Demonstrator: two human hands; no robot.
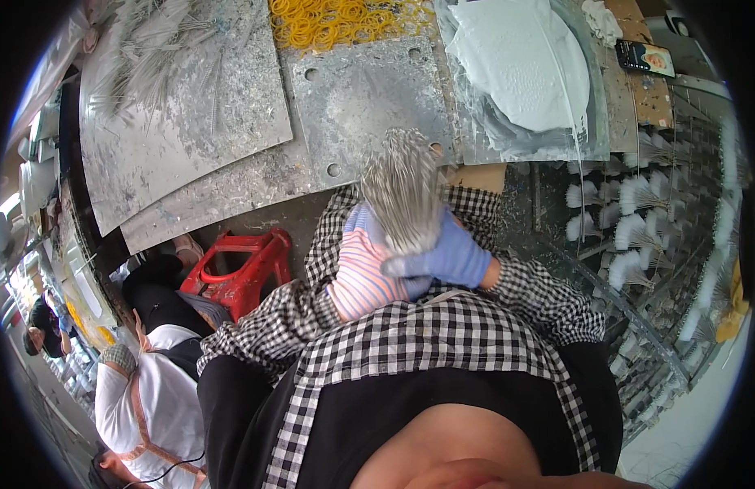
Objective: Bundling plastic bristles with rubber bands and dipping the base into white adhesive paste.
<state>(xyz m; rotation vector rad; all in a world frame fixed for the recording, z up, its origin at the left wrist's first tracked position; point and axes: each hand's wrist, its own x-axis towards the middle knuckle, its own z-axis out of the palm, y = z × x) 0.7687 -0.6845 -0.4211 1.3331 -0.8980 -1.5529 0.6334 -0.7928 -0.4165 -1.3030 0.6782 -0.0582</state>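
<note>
A thick bundle of thin grey wires stands in front of my chest, its far ends fanned toward the table and its near end whitish. My left hand, in a pink-and-blue striped glove, wraps the bundle from the left. From the right, my right hand in a blue glove is closed round the near end, its fingers reaching across below the wires. The gloves partly hide the near end. Just beyond the bundle lies a smeared metal plate with round holes near its corners.
White paste covers a board at the right, with a phone beyond it. Yellow rubber bands and loose wires lie farther back. Racks of white-tipped bundles stand right; a red stool and a seated person are left.
</note>
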